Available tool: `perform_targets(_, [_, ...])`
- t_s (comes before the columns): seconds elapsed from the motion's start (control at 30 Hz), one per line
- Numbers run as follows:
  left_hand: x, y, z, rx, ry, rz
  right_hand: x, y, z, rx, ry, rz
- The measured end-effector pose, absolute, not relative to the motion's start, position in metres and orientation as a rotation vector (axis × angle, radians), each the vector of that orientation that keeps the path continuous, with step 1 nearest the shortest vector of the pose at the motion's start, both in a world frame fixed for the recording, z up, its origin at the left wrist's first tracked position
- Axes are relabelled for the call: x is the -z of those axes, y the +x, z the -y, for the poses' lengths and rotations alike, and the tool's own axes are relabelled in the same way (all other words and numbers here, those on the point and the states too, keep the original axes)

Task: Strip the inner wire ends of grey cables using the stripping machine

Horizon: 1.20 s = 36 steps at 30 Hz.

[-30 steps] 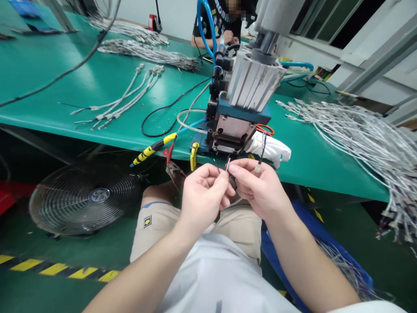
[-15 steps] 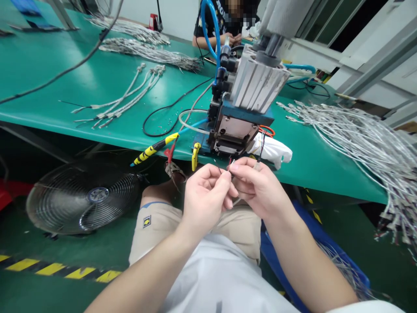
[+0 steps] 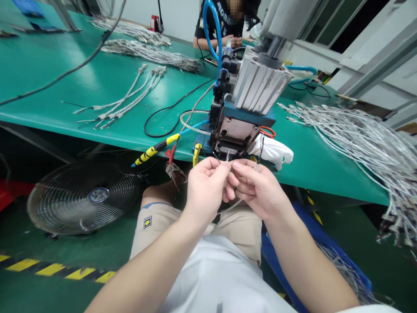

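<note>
Upward and forward the wires (image 3: 227, 155) have been brought since half a second ago, and now their coloured ends are presented right at the lower front of the press (image 3: 245, 115). Nearest, over the beige shorts (image 3: 156, 230), the left hand (image 3: 210, 182) is seen with its grip pinched tight on those wires, thumb against forefinger. By the right hand (image 3: 260, 187), the grip is kept curled round a cable end (image 3: 258, 166), dark strands rising above it; whether the wires are touched by its fingertips cannot be told, as the view is blocked by the fingers.

Low on the right, a blue bin (image 3: 276, 261) is partly covered by the right forearm; on the left, a fan (image 3: 98, 194) is placed on the floor. The press foot is hemmed in: by a yellow handle (image 3: 196, 154) just beside it, by a white bag (image 3: 273, 150) opposite. Leftward, a taped hose (image 3: 153, 154) is hung over the edge of the desk (image 3: 32, 65).

Farther back, short cables (image 3: 138, 92) are laid out, and the right side is taken up by a heap of white cables (image 3: 361, 139). Beyond, a co-worker (image 3: 224, 17) is partly hidden by the press and its blue tube (image 3: 219, 41).
</note>
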<state>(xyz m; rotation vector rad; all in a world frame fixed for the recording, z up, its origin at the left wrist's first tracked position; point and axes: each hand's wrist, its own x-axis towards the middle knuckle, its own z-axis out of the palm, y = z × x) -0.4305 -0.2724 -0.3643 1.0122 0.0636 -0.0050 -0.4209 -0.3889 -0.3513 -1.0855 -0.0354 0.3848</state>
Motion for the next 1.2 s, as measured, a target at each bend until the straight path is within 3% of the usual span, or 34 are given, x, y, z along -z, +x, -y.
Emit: perform_targets(1.2, [0.353, -0.391, 0.277, -0.017, 1.021, -0.180, 0.362, -0.426, 0.400, -0.339, -1.101, -0.077])
